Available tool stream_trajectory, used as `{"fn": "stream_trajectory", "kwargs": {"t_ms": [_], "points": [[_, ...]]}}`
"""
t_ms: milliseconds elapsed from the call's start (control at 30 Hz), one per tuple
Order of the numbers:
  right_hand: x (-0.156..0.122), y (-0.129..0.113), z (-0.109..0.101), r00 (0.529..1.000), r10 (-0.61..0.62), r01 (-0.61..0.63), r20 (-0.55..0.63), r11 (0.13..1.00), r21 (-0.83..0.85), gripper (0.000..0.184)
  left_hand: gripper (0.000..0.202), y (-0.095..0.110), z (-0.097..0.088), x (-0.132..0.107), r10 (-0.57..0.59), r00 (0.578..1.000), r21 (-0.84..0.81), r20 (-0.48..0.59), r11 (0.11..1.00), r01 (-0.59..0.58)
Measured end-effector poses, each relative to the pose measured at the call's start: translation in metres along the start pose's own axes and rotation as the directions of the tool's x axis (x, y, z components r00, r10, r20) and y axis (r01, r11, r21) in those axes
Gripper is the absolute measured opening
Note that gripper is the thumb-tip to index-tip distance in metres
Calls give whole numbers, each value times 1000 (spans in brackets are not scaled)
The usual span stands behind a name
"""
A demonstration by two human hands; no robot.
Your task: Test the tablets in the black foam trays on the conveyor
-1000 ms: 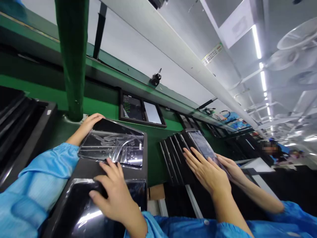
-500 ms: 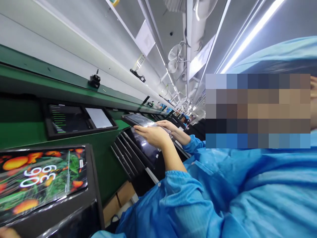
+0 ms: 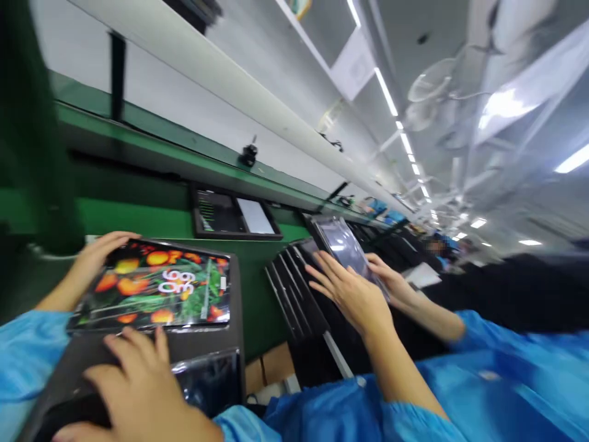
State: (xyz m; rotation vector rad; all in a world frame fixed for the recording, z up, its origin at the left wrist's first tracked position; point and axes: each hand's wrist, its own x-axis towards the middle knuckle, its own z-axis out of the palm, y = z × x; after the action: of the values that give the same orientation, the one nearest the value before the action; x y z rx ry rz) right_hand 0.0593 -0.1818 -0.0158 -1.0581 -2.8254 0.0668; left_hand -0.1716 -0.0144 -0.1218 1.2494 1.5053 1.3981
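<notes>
A tablet [image 3: 161,288] with a lit screen of orange fruit and green leaves lies flat on a dark tray [image 3: 232,313] in front of me. My left hand [image 3: 99,253] curls round the tablet's far left corner. My right hand [image 3: 138,380] lies low in the view with fingers spread, fingertips at the tablet's near edge. A second, dark film-wrapped tablet [image 3: 209,380] shows below, just right of that hand. The picture is smeared by motion.
To my right a co-worker in a blue sleeve [image 3: 414,411] holds a film-wrapped tablet [image 3: 343,245] with both hands over a rack of upright dark tablets [image 3: 294,294]. Behind runs a green conveyor frame [image 3: 151,153] with another tray [image 3: 234,218] of tablets.
The view swung right to the co-worker and back to my tray. My tablet's screen, dark a second ago, now shows a fruit picture. The co-worker lifted a tablet from the rack.
</notes>
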Motion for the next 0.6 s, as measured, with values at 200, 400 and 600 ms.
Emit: {"fn": "stream_trajectory", "kwargs": {"t_ms": [200,400,600], "points": [[-11,48,28,969,232,-189,-89,920,342,65,62,-7,-6,3,-5,1000,-178,1,984,5],[8,93,4,771,634,-604,-62,759,244,53,54,7,-10,-2,-49,998,-255,37,965,57],[32,29,-8,973,26,-110,228,925,363,56,58,14,-16,-7,-112,993,-269,19,957,113]]}}
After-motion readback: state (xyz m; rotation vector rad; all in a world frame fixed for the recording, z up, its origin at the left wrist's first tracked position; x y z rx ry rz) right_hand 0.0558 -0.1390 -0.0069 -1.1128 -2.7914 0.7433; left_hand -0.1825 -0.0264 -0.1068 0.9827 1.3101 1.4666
